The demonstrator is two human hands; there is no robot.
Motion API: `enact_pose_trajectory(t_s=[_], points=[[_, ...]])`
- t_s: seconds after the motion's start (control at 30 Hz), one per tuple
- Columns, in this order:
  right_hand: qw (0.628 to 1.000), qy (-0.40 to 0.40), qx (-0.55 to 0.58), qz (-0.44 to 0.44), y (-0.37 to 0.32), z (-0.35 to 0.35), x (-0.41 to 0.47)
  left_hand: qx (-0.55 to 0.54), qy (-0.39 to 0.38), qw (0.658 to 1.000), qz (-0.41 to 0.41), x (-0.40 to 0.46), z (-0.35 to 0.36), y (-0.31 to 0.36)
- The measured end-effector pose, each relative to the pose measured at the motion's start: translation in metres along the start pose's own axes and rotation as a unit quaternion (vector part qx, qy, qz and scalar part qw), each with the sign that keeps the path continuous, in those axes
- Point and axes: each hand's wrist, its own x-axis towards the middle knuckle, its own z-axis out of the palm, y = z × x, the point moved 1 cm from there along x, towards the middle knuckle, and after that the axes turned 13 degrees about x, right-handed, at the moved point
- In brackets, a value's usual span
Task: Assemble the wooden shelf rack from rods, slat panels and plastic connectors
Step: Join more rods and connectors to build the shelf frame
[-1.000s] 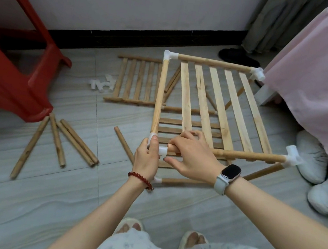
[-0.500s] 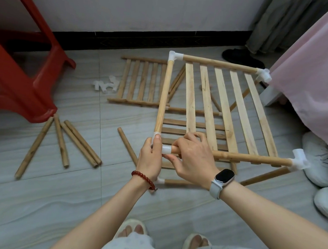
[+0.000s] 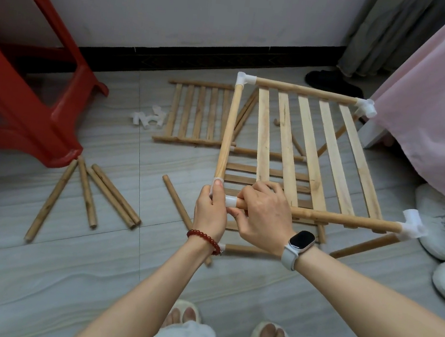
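Wooden pieces lie all over the grey tiled floor [image 3: 36, 285]. Four loose rods [image 3: 88, 194] fan out below the red plastic stool [image 3: 28, 107], and a fifth loose rod [image 3: 176, 202] lies just left of the hands. One spare slat panel [image 3: 197, 115] lies flat near the wall, with a small heap of white plastic connectors [image 3: 148, 118] just beside it; how many are in the heap cannot be told.

The half-built rack [image 3: 295, 149] stands in the middle, right of the spare panel. Its top slat panel has five pale slats and is framed by rods, with four white corner connectors, one at each top corner. A lower slat panel shows through the slats.

The left hand [image 3: 211, 211] is curled round the near left corner connector [image 3: 220, 193], thumb up along it. The right hand [image 3: 263, 214] wraps its fingers round the front rod [image 3: 343, 219] right beside that connector, gripping it. A white smartwatch [image 3: 300, 242] sits on the right wrist, a red bead bracelet [image 3: 205, 237] on the left.
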Motion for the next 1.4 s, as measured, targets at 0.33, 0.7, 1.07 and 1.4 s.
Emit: enact_pose_trajectory(t_s=[0.33,0.7,1.07,1.4], points=[[0.997,-0.073,-0.002,-0.027,0.012,-0.01,-0.001,0.033,-0.179,0.975,0.128,0.019,-0.031,-0.007],[0.997,-0.077,-0.013,-0.012,0.009,-0.006,0.003,0.07,-0.174,0.975,0.117,0.019,-0.028,-0.003],[0.996,-0.036,0.037,-0.068,0.03,-0.028,-0.01,-0.072,-0.157,0.984,-0.041,0.029,-0.008,0.003],[0.994,0.028,-0.021,-0.105,0.061,-0.029,-0.028,-0.093,-0.14,0.983,-0.077,0.051,0.011,0.022]])
